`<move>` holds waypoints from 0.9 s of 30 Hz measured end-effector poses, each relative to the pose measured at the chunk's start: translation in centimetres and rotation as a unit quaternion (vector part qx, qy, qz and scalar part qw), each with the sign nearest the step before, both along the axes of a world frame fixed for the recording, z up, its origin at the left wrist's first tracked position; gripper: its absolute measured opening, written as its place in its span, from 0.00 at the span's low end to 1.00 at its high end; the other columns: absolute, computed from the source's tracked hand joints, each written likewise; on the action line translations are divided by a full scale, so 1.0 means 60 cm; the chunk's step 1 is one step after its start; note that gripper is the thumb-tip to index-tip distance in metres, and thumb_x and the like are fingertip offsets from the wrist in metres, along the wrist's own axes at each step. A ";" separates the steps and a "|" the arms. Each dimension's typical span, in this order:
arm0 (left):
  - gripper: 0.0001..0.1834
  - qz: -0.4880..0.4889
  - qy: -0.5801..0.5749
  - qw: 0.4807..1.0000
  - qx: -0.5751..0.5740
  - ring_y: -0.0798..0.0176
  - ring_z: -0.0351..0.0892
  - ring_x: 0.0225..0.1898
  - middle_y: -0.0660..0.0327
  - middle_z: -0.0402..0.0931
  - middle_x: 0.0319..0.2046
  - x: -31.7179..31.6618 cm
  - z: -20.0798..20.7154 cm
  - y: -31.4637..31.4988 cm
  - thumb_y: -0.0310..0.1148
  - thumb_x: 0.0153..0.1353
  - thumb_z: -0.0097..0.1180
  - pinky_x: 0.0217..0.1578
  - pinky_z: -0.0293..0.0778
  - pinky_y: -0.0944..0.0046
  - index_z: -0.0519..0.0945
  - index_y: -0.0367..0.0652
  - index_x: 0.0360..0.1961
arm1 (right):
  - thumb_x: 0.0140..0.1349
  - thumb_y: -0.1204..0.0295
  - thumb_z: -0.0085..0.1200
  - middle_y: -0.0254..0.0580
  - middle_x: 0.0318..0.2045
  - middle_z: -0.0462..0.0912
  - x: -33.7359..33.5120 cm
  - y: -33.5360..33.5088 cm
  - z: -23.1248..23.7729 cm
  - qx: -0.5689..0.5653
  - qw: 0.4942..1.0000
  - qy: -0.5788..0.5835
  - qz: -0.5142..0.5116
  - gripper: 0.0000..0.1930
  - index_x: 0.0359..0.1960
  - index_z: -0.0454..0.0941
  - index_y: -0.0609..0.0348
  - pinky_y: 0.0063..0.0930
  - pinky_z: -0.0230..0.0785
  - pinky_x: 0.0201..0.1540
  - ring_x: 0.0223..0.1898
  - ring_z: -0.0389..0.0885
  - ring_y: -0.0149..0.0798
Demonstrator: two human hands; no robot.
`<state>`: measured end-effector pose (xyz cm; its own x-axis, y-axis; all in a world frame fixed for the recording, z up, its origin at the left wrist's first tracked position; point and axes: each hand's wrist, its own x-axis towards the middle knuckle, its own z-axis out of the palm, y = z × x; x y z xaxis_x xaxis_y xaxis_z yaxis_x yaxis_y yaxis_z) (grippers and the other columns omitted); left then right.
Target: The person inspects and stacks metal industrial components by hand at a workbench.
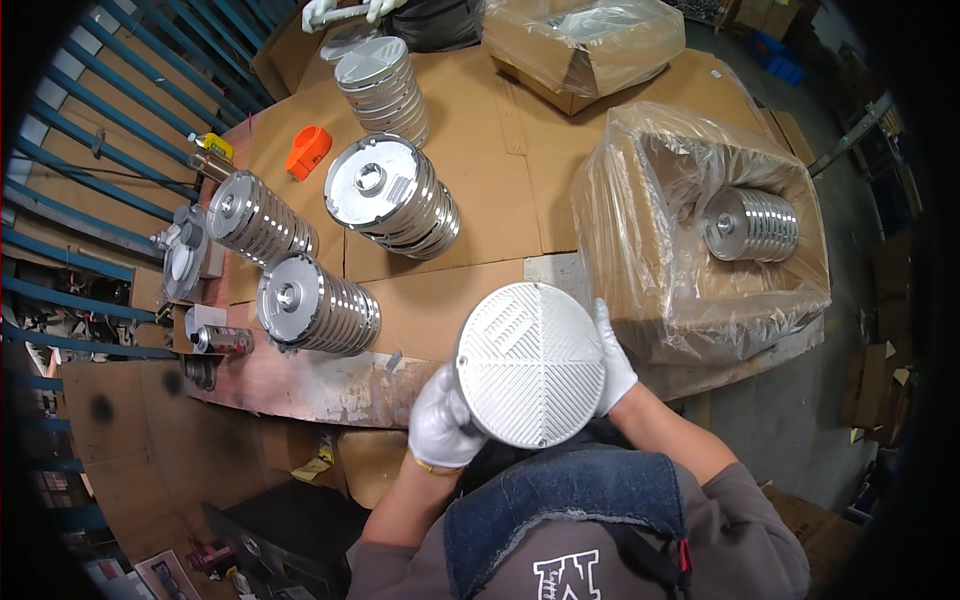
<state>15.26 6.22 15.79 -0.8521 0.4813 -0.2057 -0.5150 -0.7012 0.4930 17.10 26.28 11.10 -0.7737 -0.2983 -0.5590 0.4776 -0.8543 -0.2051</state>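
I have a round, silver metal disc with a ribbed face [530, 365] between my two hands, over the near edge of the table and in front of my chest, its ribbed side up. My white-gloved left hand [445, 418] grips its lower left edge, and my white-gloved right hand [615, 365] closes along its right edge; the fingers underneath are hidden, so I can't tell how far they wrap.

This disc is in no stack and in no box at this point. Beyond it, on the brown cardboard sheet [480, 200] and the table, many similar pieces are already piled: a near stack of silver discs [318, 300], a left stack [258, 215], a middle stack [390, 195] and a far stack [380, 90]. Just to my right, the plastic-lined cardboard box [625, 235] already holds one stack [750, 225], apparently on its side, with room around it. By my judgement the work is partway along, since the four table stacks are outside that box. At the far end, a co-worker's gloved hands [318, 12] hold another piece.
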 end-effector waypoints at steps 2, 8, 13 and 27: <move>0.33 0.005 -0.055 0.998 -0.021 0.64 0.76 0.44 0.57 0.77 0.42 0.005 -0.032 0.008 0.41 0.48 0.67 0.47 0.71 0.67 0.71 0.29 0.49 | 0.57 0.36 0.39 0.43 0.58 0.69 0.005 0.003 -0.007 -0.018 0.999 0.032 -0.019 0.39 0.61 0.63 0.52 0.39 0.60 0.62 0.60 0.66 0.45; 0.25 0.008 0.030 0.965 -0.262 0.65 0.75 0.44 0.58 0.77 0.38 0.001 -0.040 0.000 0.43 0.56 0.60 0.51 0.67 0.65 0.72 0.32 0.46 | 0.56 0.45 0.51 0.43 0.57 0.71 0.019 0.010 -0.004 -0.037 0.997 0.041 -0.060 0.35 0.59 0.65 0.56 0.43 0.62 0.61 0.58 0.68 0.46; 0.30 0.067 0.142 0.922 -0.354 0.67 0.67 0.53 0.56 0.65 0.54 0.007 -0.038 0.017 0.28 0.60 0.52 0.52 0.66 0.67 0.59 0.32 0.63 | 0.59 0.51 0.53 0.45 0.57 0.70 0.021 0.006 -0.014 -0.107 0.992 0.029 -0.054 0.32 0.59 0.65 0.57 0.46 0.60 0.62 0.58 0.68 0.47; 0.22 0.130 0.541 0.639 -0.531 0.60 0.78 0.39 0.58 0.78 0.35 -0.004 -0.006 -0.023 0.21 0.44 0.55 0.41 0.74 0.64 0.77 0.40 0.45 | 0.51 0.27 0.32 0.48 0.64 0.60 -0.021 -0.011 0.009 -0.153 0.958 0.078 0.228 0.49 0.67 0.50 0.51 0.69 0.57 0.53 0.59 0.63 0.62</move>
<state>15.00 4.82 15.42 -0.7942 0.3737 0.4791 0.5969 0.3323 0.7303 15.84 25.60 11.61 -0.5915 -0.7564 -0.2791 0.7991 -0.5961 -0.0781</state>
